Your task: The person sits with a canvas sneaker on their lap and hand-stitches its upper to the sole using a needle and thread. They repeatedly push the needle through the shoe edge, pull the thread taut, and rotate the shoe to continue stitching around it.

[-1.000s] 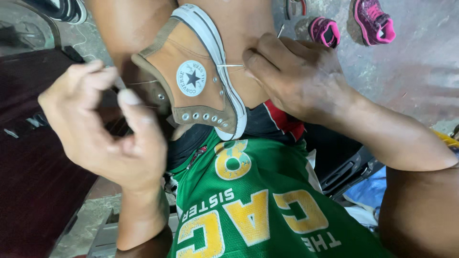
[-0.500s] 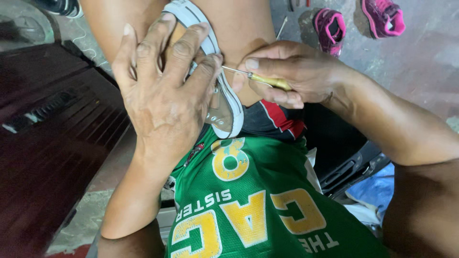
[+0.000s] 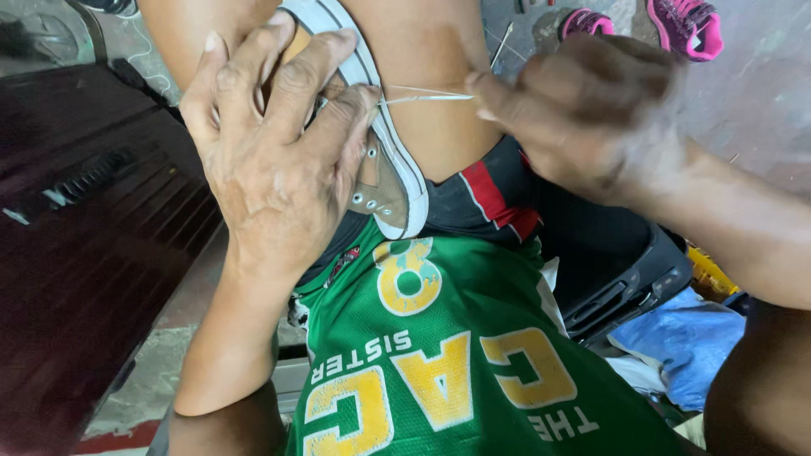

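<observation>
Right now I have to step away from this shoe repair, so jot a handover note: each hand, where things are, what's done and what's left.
Left hand: spread flat over the brown sneaker, pressing it against the thigh.
Right hand: blurred, pinching the end of a pale thread drawn taut from the white sole edge.
Done: thread is through at the sole edge.
Left: how much seam remains is hidden under the left hand.
Pink shoes lie on the floor beyond.
</observation>
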